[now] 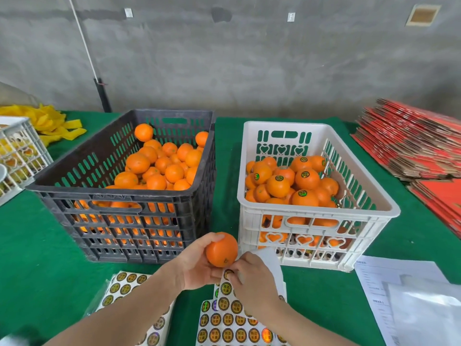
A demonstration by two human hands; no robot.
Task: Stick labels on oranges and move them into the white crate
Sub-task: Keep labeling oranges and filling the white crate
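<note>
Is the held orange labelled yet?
Not yet, as far as shows: the orange in the left hand bears no label; its far side is hidden.

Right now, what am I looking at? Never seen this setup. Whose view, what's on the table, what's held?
There is no robot here. One camera worn on a person's head looks forward and down at their two bare hands. The left hand holds an orange with no label showing. The right hand pinches the top of a label sheet, seemingly peeling off a sticker. On the green table, the black crate holds plain oranges, and the white crate holds labelled oranges. A second sheet lies at the left, papers at the right, and flattened red cartons beyond them.
</note>
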